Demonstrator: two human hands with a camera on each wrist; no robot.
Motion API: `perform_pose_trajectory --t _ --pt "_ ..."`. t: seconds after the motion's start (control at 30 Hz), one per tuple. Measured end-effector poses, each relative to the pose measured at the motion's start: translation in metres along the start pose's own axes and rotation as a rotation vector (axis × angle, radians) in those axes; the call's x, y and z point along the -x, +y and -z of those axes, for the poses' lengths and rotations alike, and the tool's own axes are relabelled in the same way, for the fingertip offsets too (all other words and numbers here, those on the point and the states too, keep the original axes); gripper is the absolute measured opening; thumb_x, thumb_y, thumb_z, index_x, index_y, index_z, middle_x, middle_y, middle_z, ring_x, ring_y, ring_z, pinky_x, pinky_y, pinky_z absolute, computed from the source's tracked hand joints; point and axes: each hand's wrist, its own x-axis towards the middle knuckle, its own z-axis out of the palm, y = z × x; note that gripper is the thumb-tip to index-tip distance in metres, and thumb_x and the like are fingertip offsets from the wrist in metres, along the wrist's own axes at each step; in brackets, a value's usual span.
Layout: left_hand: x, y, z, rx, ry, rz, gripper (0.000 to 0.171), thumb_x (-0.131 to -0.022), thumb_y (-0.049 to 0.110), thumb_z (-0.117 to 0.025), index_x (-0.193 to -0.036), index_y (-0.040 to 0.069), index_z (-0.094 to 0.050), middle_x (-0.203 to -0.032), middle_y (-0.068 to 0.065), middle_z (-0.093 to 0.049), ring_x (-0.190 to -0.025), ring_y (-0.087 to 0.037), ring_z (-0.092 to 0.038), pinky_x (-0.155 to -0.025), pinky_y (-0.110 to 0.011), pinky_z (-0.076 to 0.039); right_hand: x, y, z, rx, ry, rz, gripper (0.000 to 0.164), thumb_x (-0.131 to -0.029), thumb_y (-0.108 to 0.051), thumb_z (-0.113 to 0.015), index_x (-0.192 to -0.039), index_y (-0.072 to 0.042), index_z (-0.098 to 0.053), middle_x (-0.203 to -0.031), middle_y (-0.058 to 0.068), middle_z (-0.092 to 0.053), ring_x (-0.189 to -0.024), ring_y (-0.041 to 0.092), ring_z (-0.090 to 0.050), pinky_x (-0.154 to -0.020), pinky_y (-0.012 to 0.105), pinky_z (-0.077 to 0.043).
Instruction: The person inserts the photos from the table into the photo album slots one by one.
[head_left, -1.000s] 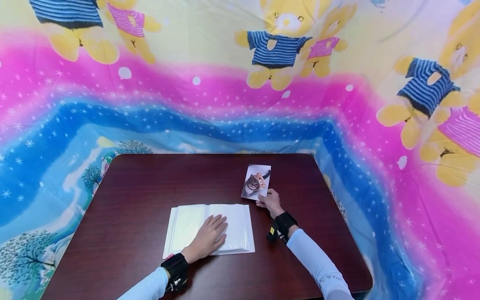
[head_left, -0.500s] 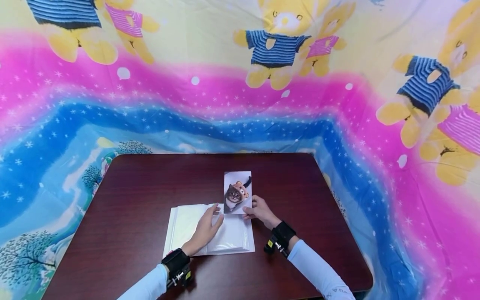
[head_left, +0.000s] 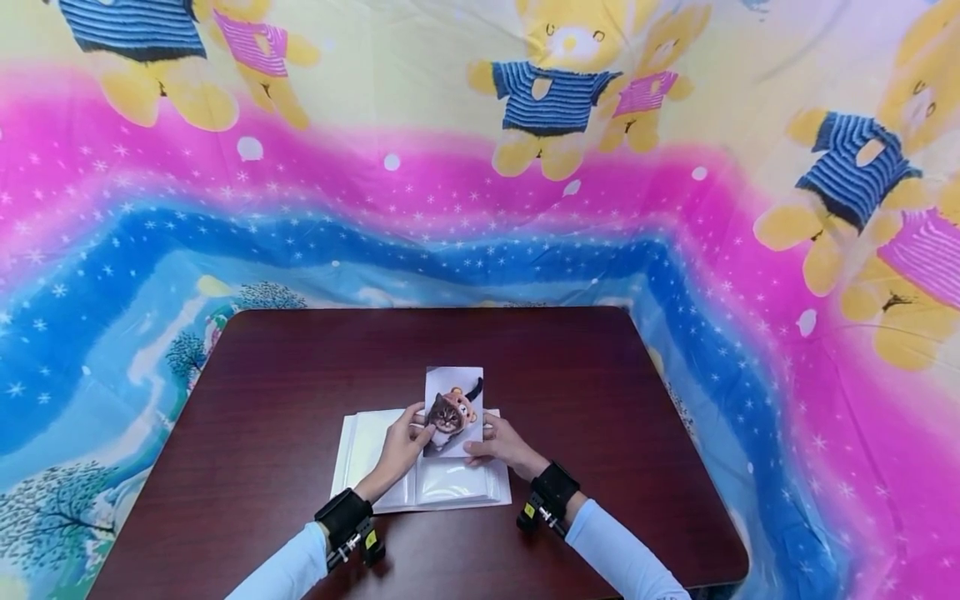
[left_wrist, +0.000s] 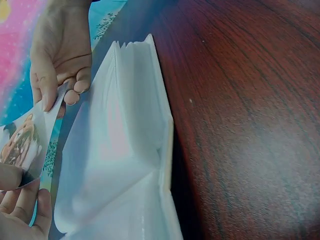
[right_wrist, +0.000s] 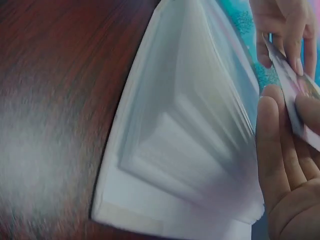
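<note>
A photo (head_left: 455, 410) of a cat in a bear-eared hat is held up above an open photo album (head_left: 452, 490) with clear sleeves. My left hand (head_left: 402, 447) pinches the photo's left edge, thumb in front and fingers behind. On the lower right corner, my right hand (head_left: 504, 443) pinches it the same way. In the left wrist view the photo (left_wrist: 31, 142) is apart from the album pages (left_wrist: 107, 135). The right wrist view has the photo (right_wrist: 295, 100) nearly edge-on, beside the fanned album sleeves (right_wrist: 200, 120).
The album lies on a dark red-brown wooden table (head_left: 315, 358). A patterned curtain (head_left: 420, 217) with bears and snowflakes hangs behind the table and along its sides. Each wrist wears a black strap with a small camera, the left one (head_left: 347, 518) close above the tabletop.
The right hand has carried the photo leftward and nearer, from beside the album to above it. My left hand has lifted off the album page and taken hold of the photo's left edge.
</note>
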Motion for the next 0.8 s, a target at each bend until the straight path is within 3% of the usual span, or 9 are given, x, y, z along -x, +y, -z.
perform_pose_trajectory --t 0.17,0.37,0.5,0.6,0.7,0.8 --pt "0.001 -0.001 0.001 -0.012 0.003 -0.009 0.041 -0.09 -0.008 -0.065 -0.128 -0.014 -0.051 -0.092 -0.019 -0.066 -0.075 -0.032 -0.07 -0.061 -0.028 -0.054 -0.01 -0.004 0.009 0.075 0.083 0.02 0.042 -0.09 -0.013 -0.073 -0.122 0.004 -0.053 -0.096 0.016 -0.072 -0.081 0.019 -0.069 -0.073 0.036 -0.058" --pt "0.002 0.001 0.001 0.009 -0.017 -0.007 0.041 -0.09 -0.007 -0.066 -0.128 -0.012 -0.052 -0.092 -0.018 -0.066 -0.072 -0.028 -0.069 -0.057 -0.025 -0.051 -0.027 -0.022 0.02 0.0 0.173 0.084 0.029 -0.094 -0.012 -0.067 -0.114 0.005 -0.057 -0.099 0.014 -0.071 -0.082 0.016 -0.067 -0.077 0.042 -0.058" --pt "0.001 0.0 0.002 -0.003 -0.023 -0.017 0.041 -0.089 -0.007 -0.066 -0.128 -0.012 -0.053 -0.092 -0.018 -0.067 -0.071 -0.028 -0.069 -0.056 -0.025 -0.05 -0.034 -0.033 0.029 0.059 0.154 0.118 0.016 -0.094 -0.009 -0.067 -0.101 0.002 -0.059 -0.087 0.007 -0.071 -0.079 0.013 -0.066 -0.079 0.049 -0.057" --pt "0.001 -0.003 0.003 -0.029 -0.012 -0.023 0.041 -0.089 -0.007 -0.067 -0.128 -0.01 -0.054 -0.093 -0.017 -0.067 -0.072 -0.029 -0.069 -0.057 -0.026 -0.051 -0.037 -0.038 0.034 0.121 0.106 0.135 0.015 -0.093 -0.007 -0.068 -0.092 0.0 -0.055 -0.078 0.005 -0.067 -0.077 0.014 -0.065 -0.081 0.054 -0.055" --pt "0.002 -0.006 0.005 -0.069 -0.001 -0.06 0.041 -0.089 -0.005 -0.067 -0.128 -0.011 -0.054 -0.095 -0.019 -0.068 -0.078 -0.032 -0.07 -0.064 -0.032 -0.055 -0.04 -0.044 0.041 0.159 0.097 0.156 0.015 -0.094 -0.006 -0.067 -0.093 0.001 -0.053 -0.077 0.009 -0.064 -0.077 0.017 -0.065 -0.081 0.055 -0.055" --pt "0.005 -0.011 0.006 -0.126 -0.004 -0.116 0.042 -0.089 -0.005 -0.068 -0.128 -0.013 -0.054 -0.1 -0.022 -0.067 -0.087 -0.035 -0.068 -0.073 -0.04 -0.056 -0.044 -0.051 0.048 0.154 0.167 0.185 0.014 -0.095 -0.003 -0.065 -0.105 0.003 -0.058 -0.086 0.013 -0.068 -0.081 0.019 -0.065 -0.08 0.055 -0.055"
